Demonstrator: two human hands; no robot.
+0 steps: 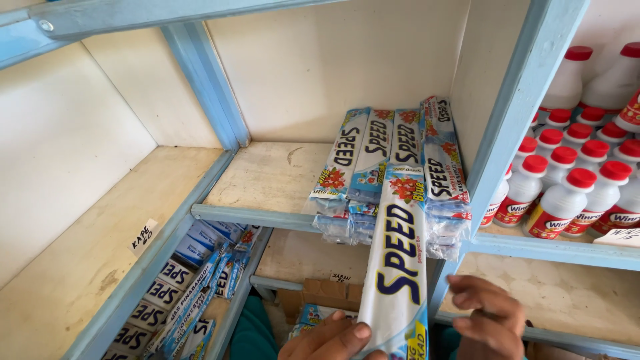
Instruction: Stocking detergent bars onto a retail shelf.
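Note:
A long white and blue wrapped soap bar [397, 267] points away from me, its far end resting on the stack of like bars [373, 157] on the wooden shelf [267, 177]. My left hand [330, 340] grips the near end of this bar at the bottom of the view. My right hand [487, 317] hovers just right of the bar with its fingers curled and apart, holding nothing. The stack lies several bars wide against the blue upright post [517, 100].
White bottles with red caps [573, 183] crowd the shelf on the right. More wrapped bars [183, 293] lie on a lower shelf at bottom left. A paper price tag [142, 237] sits on the left shelf edge. Cardboard boxes [320, 293] stand below.

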